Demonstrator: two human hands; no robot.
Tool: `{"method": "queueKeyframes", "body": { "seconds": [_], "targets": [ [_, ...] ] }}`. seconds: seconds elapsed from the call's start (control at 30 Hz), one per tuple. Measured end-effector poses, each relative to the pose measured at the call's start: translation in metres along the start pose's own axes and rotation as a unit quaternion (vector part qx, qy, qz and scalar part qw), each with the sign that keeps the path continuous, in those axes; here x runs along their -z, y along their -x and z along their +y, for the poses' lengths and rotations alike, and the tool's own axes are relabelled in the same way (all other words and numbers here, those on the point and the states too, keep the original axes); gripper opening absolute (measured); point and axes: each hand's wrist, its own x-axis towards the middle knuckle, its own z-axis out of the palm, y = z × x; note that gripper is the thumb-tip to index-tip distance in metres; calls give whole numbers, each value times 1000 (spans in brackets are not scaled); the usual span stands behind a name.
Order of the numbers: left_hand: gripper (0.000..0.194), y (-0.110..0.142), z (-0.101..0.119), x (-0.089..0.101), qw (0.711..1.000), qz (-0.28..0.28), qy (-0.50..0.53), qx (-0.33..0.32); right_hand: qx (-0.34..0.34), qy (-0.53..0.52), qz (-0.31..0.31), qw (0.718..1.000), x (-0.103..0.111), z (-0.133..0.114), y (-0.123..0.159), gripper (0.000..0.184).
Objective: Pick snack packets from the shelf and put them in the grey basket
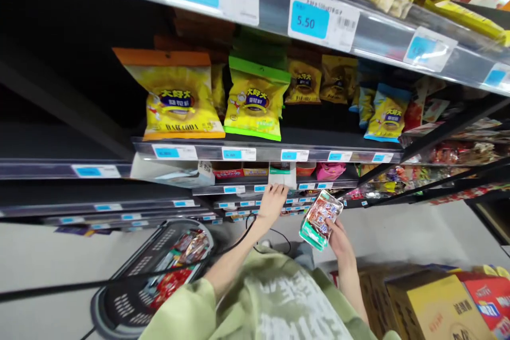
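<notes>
My left hand reaches to a lower shelf, its fingers curled at the front edge of a small white display box. Inside that box a green-edged packet shows. My right hand, out in front of the shelves, is closed around snack packets with red-brown pictures and green ends. They seem to be more than one, stacked together. My right thumb lies across the top packet.
A dark shopping basket with several snack packets stands on the floor at left. Yellow snack bags stand on the shelf above, under a price-tag rail. Cardboard cartons are at lower right. A dark cable hangs near my left arm.
</notes>
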Motion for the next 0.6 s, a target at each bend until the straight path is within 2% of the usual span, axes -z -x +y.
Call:
{"method": "queueKeyframes", "body": {
  "seconds": [0.13, 0.2, 0.3, 0.4, 0.47, 0.6],
  "targets": [
    [26, 19, 12, -2, 1000, -2, -23, 0, 75, 20, -34, 996, -14, -30, -11, 45],
    [25, 23, 17, -1, 999, 3, -33, 1, 127, 30, -66, 989, -33, -42, -14, 45],
    [25, 28, 22, 2, 999, 3, -39, 10, 217, 50, -107, 969, -72, -51, -19, 48],
    [28, 31, 26, 5, 999, 2, -42, 16, 297, 98, -119, 942, -114, -47, -28, 50],
    [28, 32, 26, 7, 999, 1, -34, 14, 348, 132, -123, 920, -138, -41, -36, 43],
    [24, 32, 24, 8, 1000, 2, -4, 14, 438, 180, -131, 871, -165, -23, -50, 24]
  ]
}}
